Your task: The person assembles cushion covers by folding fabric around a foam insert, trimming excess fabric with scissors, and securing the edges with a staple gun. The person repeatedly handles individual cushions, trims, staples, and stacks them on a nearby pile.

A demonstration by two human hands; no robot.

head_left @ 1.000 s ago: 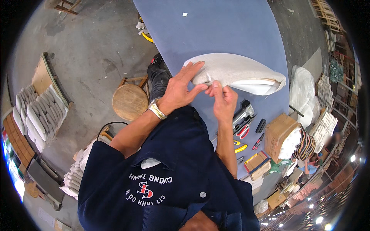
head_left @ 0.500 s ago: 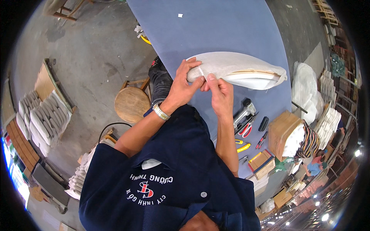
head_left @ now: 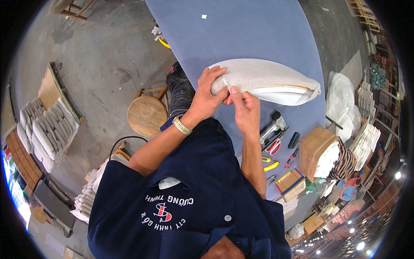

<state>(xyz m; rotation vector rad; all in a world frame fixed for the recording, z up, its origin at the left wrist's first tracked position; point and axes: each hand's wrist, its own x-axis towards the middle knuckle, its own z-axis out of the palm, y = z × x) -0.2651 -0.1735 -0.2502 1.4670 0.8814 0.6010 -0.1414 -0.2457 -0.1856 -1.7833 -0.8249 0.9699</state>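
A curved cushion pad in off-white fabric is held up over the blue-grey table, its open underside showing a thin wooden edge and white lining toward the right end. My left hand grips the pad's left end, fingers over the top and thumb below. Beside it my right hand is closed in a pinch on the fabric edge near a narrow white strip. Thumb and forefinger of that hand press together close to my left thumb.
On the table, right of my forearm, lie a staple gun, red-handled scissors, a yellow cutter and pliers. Beyond them stands a cardboard box. A round wooden stool is at left, with stacked pads farther off.
The pad has tilted slightly, its lower right edge dropping a little. My right hand has shifted slightly left and down along the fabric edge; my left hand keeps its grip.
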